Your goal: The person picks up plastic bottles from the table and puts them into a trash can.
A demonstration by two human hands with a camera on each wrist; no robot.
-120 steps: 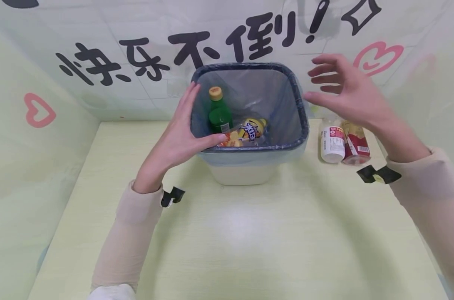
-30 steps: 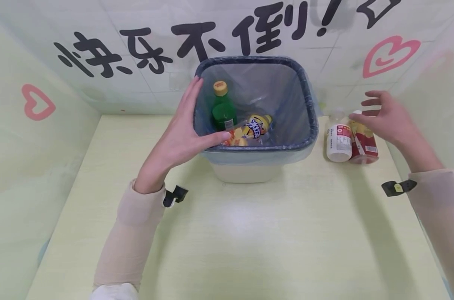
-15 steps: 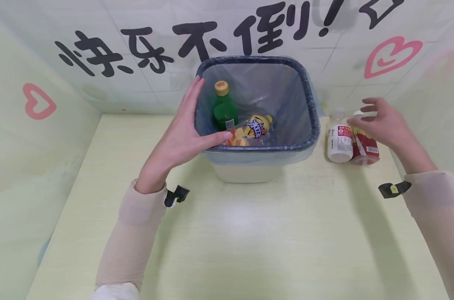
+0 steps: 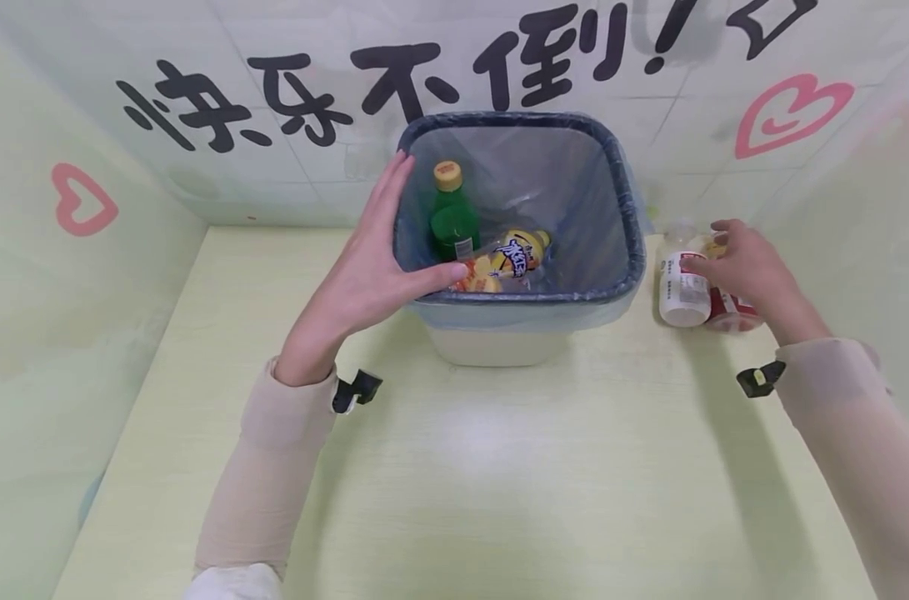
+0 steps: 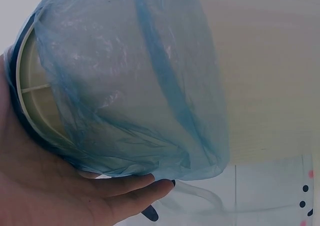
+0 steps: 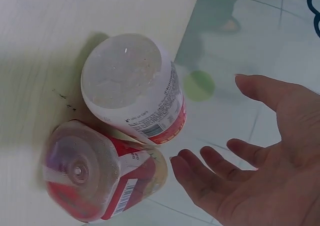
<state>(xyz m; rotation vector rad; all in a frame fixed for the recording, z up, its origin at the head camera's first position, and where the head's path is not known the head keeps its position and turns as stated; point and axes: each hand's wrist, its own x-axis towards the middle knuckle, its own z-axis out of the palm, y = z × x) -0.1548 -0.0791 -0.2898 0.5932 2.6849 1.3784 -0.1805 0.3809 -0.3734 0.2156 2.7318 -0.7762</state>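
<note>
A trash bin [image 4: 499, 346] lined with a blue plastic bag stands against the back wall. My left hand [image 4: 367, 267] holds its left front corner, thumb over the rim and fingers along the outer side. Inside the bin are a green bottle [image 4: 452, 221] with a yellow cap and a yellow-labelled bottle [image 4: 520, 252]. My right hand [image 4: 750, 267] hovers at two bottles lying on the right, fingers apart. They are a white-labelled bottle [image 6: 125, 80] and a red-labelled bottle [image 6: 85, 171]; in the right wrist view a gap separates hand and bottles. The hand partly covers the red-labelled one from above.
A pale wooden table [image 4: 484, 483] carries the bin and the bottles. Behind it rises a white wall [image 4: 289, 187] with large black characters and pink hearts. Walls also close in on both sides. An orange item [image 4: 484, 282] lies in the bin near the left thumb.
My right hand has moved from beside the bin's rim out to the right, then down and left over the two bottles. The left hand stays on the bin. The view has shifted slightly.
</note>
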